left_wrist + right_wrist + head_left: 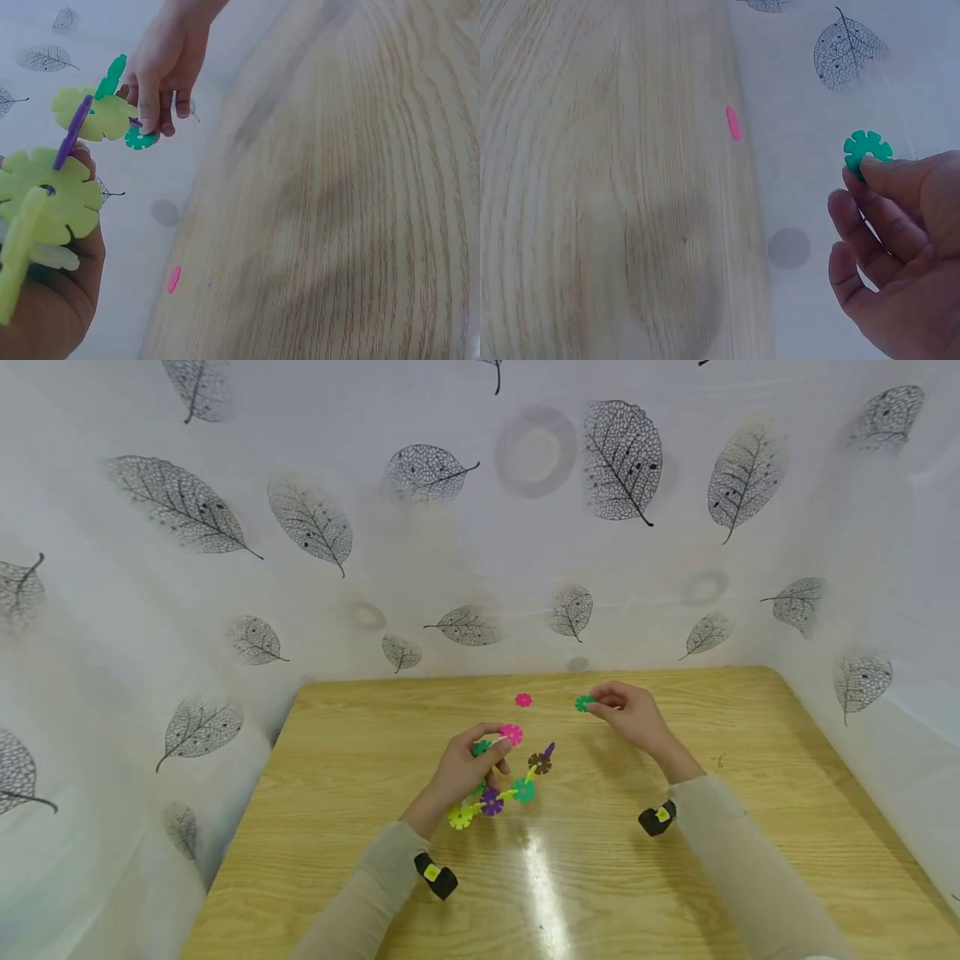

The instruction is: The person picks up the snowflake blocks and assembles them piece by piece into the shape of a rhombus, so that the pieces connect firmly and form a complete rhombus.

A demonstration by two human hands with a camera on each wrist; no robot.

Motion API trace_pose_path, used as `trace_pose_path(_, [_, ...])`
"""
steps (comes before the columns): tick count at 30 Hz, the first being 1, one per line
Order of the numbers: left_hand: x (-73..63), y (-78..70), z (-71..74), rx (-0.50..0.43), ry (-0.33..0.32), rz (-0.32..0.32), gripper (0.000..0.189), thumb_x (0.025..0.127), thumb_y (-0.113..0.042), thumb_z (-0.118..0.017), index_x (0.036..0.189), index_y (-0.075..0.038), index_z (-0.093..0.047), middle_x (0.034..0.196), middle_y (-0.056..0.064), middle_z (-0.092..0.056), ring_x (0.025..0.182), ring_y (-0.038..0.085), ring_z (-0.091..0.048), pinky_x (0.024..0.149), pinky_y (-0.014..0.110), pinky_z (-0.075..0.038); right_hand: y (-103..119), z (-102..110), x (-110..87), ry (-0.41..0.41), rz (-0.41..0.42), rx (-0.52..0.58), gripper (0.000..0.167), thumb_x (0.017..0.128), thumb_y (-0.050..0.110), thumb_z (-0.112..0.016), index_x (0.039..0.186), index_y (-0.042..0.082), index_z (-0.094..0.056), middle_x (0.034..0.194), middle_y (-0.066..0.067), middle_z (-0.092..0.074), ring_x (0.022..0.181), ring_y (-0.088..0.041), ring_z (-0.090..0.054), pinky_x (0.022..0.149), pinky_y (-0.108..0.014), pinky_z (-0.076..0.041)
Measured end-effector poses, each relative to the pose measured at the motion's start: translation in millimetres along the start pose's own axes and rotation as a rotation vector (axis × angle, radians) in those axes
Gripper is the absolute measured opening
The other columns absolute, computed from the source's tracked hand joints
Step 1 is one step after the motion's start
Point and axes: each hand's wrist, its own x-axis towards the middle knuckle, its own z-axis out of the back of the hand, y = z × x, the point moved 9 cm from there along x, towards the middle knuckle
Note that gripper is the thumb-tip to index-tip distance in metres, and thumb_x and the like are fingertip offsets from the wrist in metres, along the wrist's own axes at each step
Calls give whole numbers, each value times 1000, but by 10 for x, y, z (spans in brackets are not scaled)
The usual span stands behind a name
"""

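Note:
A chain of interlocking snowflake discs, with a yellow-green disc (460, 817), a purple disc (491, 802), a teal disc (523, 790) and a brown disc (540, 763) among them, hangs from my left hand (467, 767). Its thumb and fingers pinch the chain near a pink disc (512, 734). Part of the chain is hidden behind that hand. To the right, my right hand (632, 717) pinches a single green disc (868, 148) between thumb and forefinger, apart from the chain. The left wrist view shows yellow-green discs (56, 202) close up.
A loose pink disc (523, 700) lies on the wooden table (360, 727) near its back edge, between the hands. White sheeting (465, 552) printed with leaves rises behind the table and at both sides. Dark wrist cameras (437, 877) sit on both forearms.

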Motion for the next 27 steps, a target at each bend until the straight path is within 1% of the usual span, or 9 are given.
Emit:
trace_pose_path(2, [-1, -2, -2, 1, 2, -2, 42, 108, -21, -62, 148, -8, -58, 81, 16, -75, 52, 8, -64, 55, 24, -59, 71, -30, -10, 16, 13, 9, 23, 101, 13, -72, 118, -4, -71, 110, -23, -75, 91, -10, -69, 73, -18, -57])
trace_pose_path(5, [0, 1, -7, -2, 4, 2, 42, 109, -21, -61, 149, -8, -58, 82, 17, -75, 53, 8, -64, 54, 24, -58, 162, -78, -24, 34, 32, 8, 23, 101, 12, -72, 118, -3, -71, 109, -22, -76, 92, -15, -70, 76, -18, -57])
trace_pose_path(9, [3, -5, -9, -3, 3, 1, 42, 109, -20, -62, 149, -9, -58, 82, 16, -75, 53, 8, -65, 54, 24, -59, 280, -145, -42, 50, 56, -2, 20, 100, 13, -73, 116, 0, -73, 108, -18, -77, 92, -14, -69, 79, -20, -57])
trace_pose_path(11, [2, -12, -9, -5, 3, -3, 42, 109, -20, -62, 149, -9, -58, 81, 15, -75, 53, 9, -65, 55, 24, -59, 341, -184, -52, 61, 70, -7, 18, 100, 13, -74, 115, 2, -74, 106, -15, -78, 91, -15, -69, 79, -21, -57])
trace_pose_path(16, [6, -14, -13, -9, 8, -5, 43, 109, -21, -62, 149, -8, -57, 79, 10, -74, 53, 9, -65, 55, 24, -59, 504, -286, -85, 88, 122, -29, 16, 99, 14, -74, 113, 6, -76, 105, -10, -78, 94, -20, -70, 80, -25, -55])
trace_pose_path(19, [13, 1, -14, -16, 9, 2, 43, 109, -23, -61, 149, -8, -57, 78, 7, -73, 54, 9, -65, 55, 24, -59, 579, -340, -105, 99, 138, -30, 16, 99, 15, -75, 113, 7, -76, 106, -9, -78, 96, -21, -70, 81, -26, -54])
trace_pose_path(22, [24, 21, -12, -24, 5, 7, 44, 109, -24, -61, 149, -8, -56, 76, 4, -72, 54, 9, -65, 55, 24, -60, 632, -399, -120, 118, 140, -20, 15, 100, 16, -75, 113, 9, -77, 105, -7, -79, 96, -20, -70, 80, -26, -53])
trace_pose_path(27, [34, 36, 0, -22, -6, 9, 44, 109, -25, -61, 151, -12, -55, 74, 1, -71, 53, 10, -65, 53, 24, -58, 692, -489, -139, 151, 152, -8, 13, 100, 17, -74, 112, 11, -77, 102, -5, -79, 93, -20, -70, 76, -25, -52])
